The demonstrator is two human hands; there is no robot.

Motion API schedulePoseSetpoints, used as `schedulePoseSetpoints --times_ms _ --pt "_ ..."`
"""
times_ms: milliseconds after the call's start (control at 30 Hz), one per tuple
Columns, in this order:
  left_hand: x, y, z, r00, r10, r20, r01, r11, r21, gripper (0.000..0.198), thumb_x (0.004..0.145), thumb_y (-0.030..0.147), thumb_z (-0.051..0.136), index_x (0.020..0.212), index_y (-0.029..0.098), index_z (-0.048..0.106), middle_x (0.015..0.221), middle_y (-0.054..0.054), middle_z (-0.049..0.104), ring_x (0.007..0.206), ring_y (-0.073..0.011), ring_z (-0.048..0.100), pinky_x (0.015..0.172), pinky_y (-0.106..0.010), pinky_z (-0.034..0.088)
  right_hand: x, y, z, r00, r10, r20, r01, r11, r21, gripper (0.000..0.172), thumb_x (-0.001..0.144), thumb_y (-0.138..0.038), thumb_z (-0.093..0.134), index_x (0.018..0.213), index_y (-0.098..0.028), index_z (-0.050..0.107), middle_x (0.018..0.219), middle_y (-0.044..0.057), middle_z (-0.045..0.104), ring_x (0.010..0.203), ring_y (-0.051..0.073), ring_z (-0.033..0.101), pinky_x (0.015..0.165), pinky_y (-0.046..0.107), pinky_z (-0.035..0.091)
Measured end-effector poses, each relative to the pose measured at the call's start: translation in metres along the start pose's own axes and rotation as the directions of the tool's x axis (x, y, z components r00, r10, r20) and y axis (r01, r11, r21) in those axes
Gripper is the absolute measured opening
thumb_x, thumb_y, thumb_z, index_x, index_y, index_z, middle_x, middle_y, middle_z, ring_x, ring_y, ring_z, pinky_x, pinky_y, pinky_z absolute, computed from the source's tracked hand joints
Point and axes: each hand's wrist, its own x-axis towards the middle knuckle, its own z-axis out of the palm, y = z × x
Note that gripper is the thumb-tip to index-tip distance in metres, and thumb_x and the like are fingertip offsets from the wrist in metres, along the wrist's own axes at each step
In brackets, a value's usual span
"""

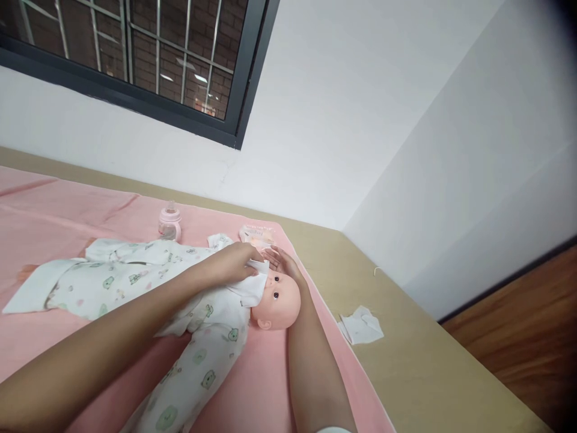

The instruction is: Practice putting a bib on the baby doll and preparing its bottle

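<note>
A baby doll (278, 304) lies on its back in white pyjamas printed with green animals, its head toward the right. My left hand (237, 263) reaches over the doll's chest. Its fingers are closed on a white cloth (253, 291) that lies across the doll's chin and neck and covers its mouth area. On the far side of the head is my right hand (285, 264), fingers stretched out and slightly curved beside the doll's face and near the cloth's edge. Its forearm passes close around the top of the head.
A pink-capped baby bottle (170, 224) stands behind the doll on a pink sheet (265, 385). Beyond my hands lies a clear packet (256, 233). A crumpled white tissue (361, 326) rests on the wooden surface (406, 355) at right. Behind are a wall and a barred window (171, 54).
</note>
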Motion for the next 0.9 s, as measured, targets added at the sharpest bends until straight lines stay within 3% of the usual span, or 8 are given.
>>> schedulePoseSetpoints --times_ms 400,533,667,767,900 --pt "-0.001 -0.001 -0.009 0.995 -0.080 -0.052 0.078 0.996 -0.033 0.017 0.075 0.017 0.056 0.087 0.017 0.069 0.099 -0.005 0.071 0.095 -0.0234 0.062 0.077 -0.027 0.041 0.002 0.002 -0.003 0.999 -0.033 0.016 0.033 0.999 0.000 0.018 0.071 -0.029 0.074 0.085 -0.022 0.064 0.088 0.003 0.073 0.092 0.018 0.069 0.091 0.032 0.053" --pt "-0.007 0.008 -0.023 0.993 -0.060 0.105 0.074 0.988 -0.136 0.009 0.074 0.024 0.057 0.069 0.016 0.059 0.069 0.002 0.062 0.069 -0.0170 0.057 0.060 -0.025 0.036 0.001 0.004 -0.004 0.999 -0.040 0.014 0.040 0.999 0.003 0.023 0.070 -0.030 0.074 0.088 -0.021 0.064 0.091 0.004 0.073 0.093 0.018 0.069 0.092 0.033 0.053" --pt "-0.013 0.014 -0.026 0.965 -0.072 0.251 0.113 0.981 -0.156 0.013 0.072 0.028 0.058 0.067 0.017 0.052 0.061 0.004 0.050 0.059 -0.0134 0.048 0.052 -0.024 0.030 -0.002 0.008 -0.004 0.995 -0.099 0.032 0.100 0.995 -0.020 0.025 0.070 -0.033 0.074 0.090 -0.021 0.065 0.094 0.005 0.072 0.096 0.018 0.068 0.095 0.035 0.052" --pt "-0.014 0.015 -0.022 0.958 -0.051 0.281 0.091 0.987 -0.132 0.012 0.070 0.027 0.057 0.066 0.018 0.049 0.061 0.005 0.047 0.057 -0.0126 0.046 0.050 -0.024 0.028 0.000 0.009 -0.004 0.994 -0.104 0.028 0.105 0.994 -0.029 0.026 0.069 -0.034 0.075 0.089 -0.021 0.065 0.093 0.005 0.071 0.096 0.019 0.068 0.095 0.036 0.051" --pt "-0.014 0.021 -0.018 0.968 -0.104 0.227 0.124 0.990 -0.074 0.020 0.071 0.032 0.058 0.063 0.019 0.044 0.059 0.004 0.045 0.056 -0.0126 0.044 0.048 -0.026 0.026 0.005 0.006 -0.006 0.997 -0.070 0.032 0.071 0.997 -0.018 0.028 0.066 -0.033 0.078 0.087 -0.021 0.064 0.091 0.005 0.071 0.093 0.019 0.068 0.092 0.035 0.053"
